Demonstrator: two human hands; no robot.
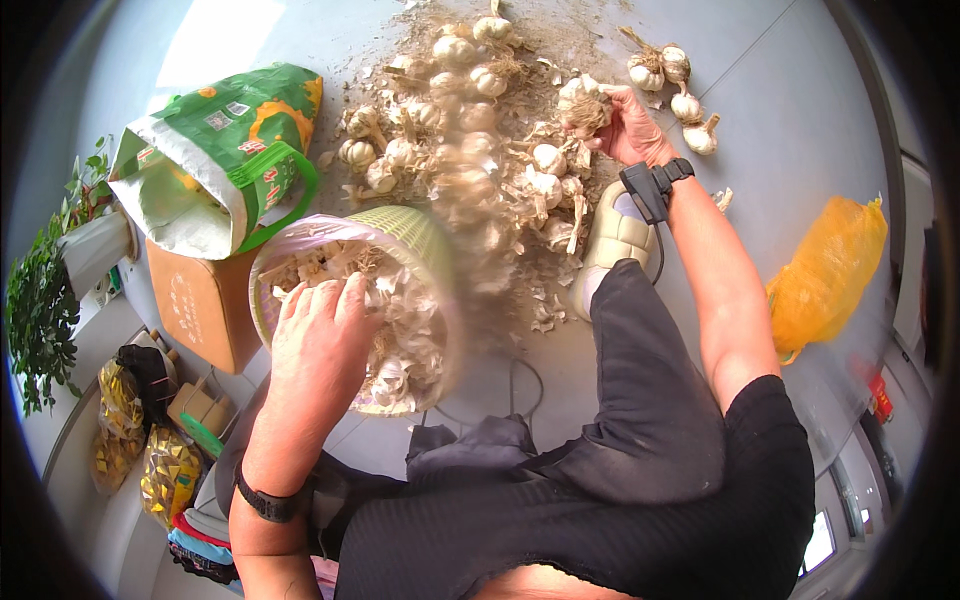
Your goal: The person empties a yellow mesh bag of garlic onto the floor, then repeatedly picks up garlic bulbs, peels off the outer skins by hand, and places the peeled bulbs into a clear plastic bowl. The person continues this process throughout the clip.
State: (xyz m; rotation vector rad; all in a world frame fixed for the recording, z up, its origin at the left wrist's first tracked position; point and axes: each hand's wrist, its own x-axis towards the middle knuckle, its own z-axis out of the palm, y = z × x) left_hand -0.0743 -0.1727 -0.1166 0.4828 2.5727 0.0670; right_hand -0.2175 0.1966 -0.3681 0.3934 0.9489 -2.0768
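My right hand [634, 131] grips a garlic bulb [584, 105] with dry roots, above the far right part of the garlic heap. My left hand [322, 322] is over the mouth of a green-and-white woven basket [405, 225] with a pale liner. Its fingers bend down toward the husks, and whatever is under them is hidden. Dry garlic skins and stalks [409, 292] fill the basket. Between the hands and beyond, garlic bulbs [550, 159] lie among loose skins and soil on the floor; a strip in the middle is blurred.
A green-and-white bag [247, 135] lies open at the left near a brown box [202, 307]. Several garlic bulbs [686, 105] lie apart at the upper right. My shoe [619, 232] borders the heap. An orange mesh sack [829, 277] rests at the right; a potted plant [45, 300] is far left.
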